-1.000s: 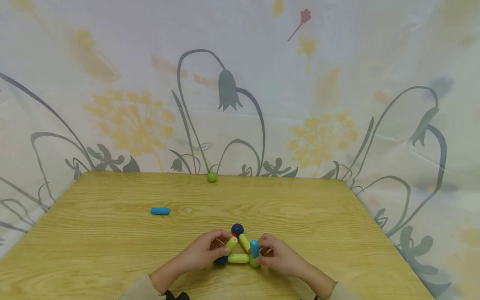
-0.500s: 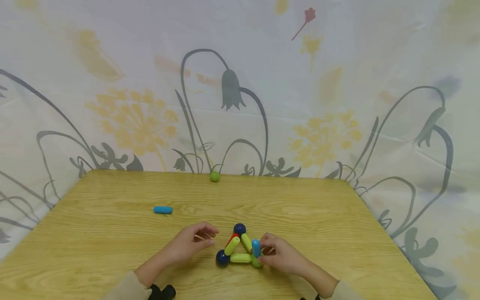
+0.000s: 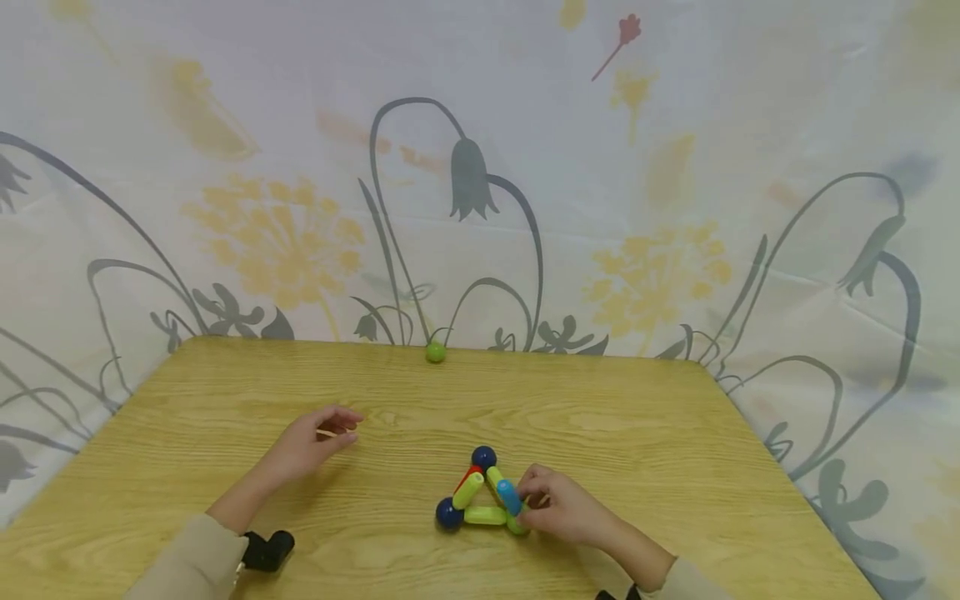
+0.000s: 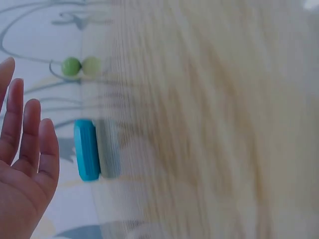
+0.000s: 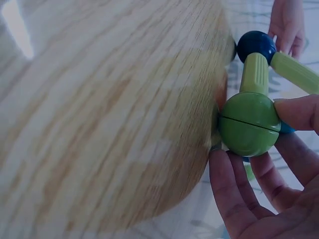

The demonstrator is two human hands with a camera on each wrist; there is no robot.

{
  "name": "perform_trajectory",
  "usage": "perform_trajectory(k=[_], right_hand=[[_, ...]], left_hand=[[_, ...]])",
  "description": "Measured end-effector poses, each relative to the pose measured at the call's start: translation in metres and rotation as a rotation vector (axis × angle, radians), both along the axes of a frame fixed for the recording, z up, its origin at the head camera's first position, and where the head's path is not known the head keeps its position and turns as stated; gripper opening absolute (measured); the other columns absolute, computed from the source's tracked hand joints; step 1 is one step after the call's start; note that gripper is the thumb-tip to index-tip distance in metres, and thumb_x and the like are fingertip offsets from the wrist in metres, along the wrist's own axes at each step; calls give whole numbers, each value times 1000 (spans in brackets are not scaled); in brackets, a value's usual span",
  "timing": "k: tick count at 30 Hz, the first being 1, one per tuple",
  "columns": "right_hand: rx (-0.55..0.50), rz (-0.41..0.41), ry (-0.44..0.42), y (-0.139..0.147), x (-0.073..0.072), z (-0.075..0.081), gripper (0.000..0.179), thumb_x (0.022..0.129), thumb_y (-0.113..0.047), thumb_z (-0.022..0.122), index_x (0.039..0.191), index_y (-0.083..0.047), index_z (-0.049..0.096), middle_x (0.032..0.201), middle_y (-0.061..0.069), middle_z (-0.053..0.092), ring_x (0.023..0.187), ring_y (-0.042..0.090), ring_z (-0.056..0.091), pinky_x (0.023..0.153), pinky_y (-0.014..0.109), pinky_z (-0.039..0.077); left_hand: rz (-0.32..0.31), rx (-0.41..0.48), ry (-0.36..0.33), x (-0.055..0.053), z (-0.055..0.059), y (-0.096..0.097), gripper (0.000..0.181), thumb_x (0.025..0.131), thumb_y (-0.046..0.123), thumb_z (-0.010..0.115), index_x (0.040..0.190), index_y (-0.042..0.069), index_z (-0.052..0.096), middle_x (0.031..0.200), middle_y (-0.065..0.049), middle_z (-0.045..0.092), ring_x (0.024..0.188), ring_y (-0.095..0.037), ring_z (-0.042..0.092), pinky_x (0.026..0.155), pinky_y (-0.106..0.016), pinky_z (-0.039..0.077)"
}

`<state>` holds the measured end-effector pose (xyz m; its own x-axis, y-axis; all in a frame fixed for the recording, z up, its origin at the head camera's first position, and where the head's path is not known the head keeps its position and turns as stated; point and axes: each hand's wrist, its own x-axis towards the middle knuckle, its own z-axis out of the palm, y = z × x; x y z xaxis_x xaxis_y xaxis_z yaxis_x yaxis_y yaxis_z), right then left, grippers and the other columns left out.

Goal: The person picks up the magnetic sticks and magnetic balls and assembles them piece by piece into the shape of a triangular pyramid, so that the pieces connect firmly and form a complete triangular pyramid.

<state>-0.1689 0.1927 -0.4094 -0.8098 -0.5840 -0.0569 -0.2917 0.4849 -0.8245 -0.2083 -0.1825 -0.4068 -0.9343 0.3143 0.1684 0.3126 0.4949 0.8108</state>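
A triangle of building sticks and balls lies on the wooden table: navy balls at the far corner and left corner, a green ball at the right. A red stick and yellow-green sticks join them. Another yellow-green stick slants up from the left ball. My right hand pinches a blue stick tilted over the green ball, fingers beside that ball. My left hand, fingers loosely extended and holding nothing, hovers by a loose blue stick, hidden in the head view.
A loose green ball sits at the table's back edge, near the flower-patterned cloth behind. Black wrist gear shows below the left sleeve. The wooden table stretches around the triangle.
My left hand has let go of the raised yellow-green stick and moved left and forward over the loose blue stick. The blue stick at my right hand now leans further left.
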Motion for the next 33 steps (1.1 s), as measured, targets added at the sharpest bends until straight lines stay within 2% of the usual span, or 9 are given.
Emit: perform_trajectory(k=[6, 13, 19, 26, 29, 33], right_hand=[[8, 13, -2, -1, -1, 1, 12, 82, -8, 69, 93, -4, 69, 94, 0, 50, 85, 18, 51, 73, 26, 46], [0, 19, -4, 0, -1, 2, 12, 82, -9, 68, 93, -4, 69, 94, 1, 50, 84, 16, 49, 72, 26, 45], [-4, 28, 0, -2, -1, 3, 12, 83, -9, 67, 94, -3, 68, 94, 1, 50, 85, 15, 50, 74, 26, 45], [11, 20, -10, -5, -1, 5, 12, 84, -8, 65, 95, -3, 67, 95, 1, 49, 83, 16, 50, 74, 26, 45], [14, 16, -18, -5, -1, 5, 12, 84, -8, 65, 95, -3, 67, 95, 1, 49, 83, 16, 50, 74, 26, 45], [3, 15, -25, -4, 0, 4, 11, 84, -7, 65, 94, -3, 66, 96, 1, 48, 83, 16, 50, 74, 26, 45]], left_hand=[[69, -17, 7, -7, -4, -20, 28, 93, 18, 59, 115, 1, 59, 111, -13, 60, 101, -30, 55, 83, -40, 47], [140, -52, 0, -19, -8, -28, 33, 92, 16, 60, 120, -2, 57, 119, -21, 54, 110, -40, 47, 89, -50, 42], [109, -96, -41, -24, -3, -30, 39, 93, 16, 58, 126, -5, 53, 128, -28, 47, 118, -47, 39, 92, -54, 38], [72, -161, -85, -29, -4, -32, 42, 92, 16, 60, 125, -9, 51, 124, -29, 50, 112, -48, 45, 88, -53, 42], [72, -192, -81, -31, -7, -32, 39, 91, 13, 60, 121, -11, 54, 118, -29, 53, 107, -44, 49, 86, -51, 43], [83, -245, -40, -32, -9, -29, 30, 89, 7, 61, 114, -10, 59, 109, -25, 58, 98, -41, 54, 82, -49, 44]])
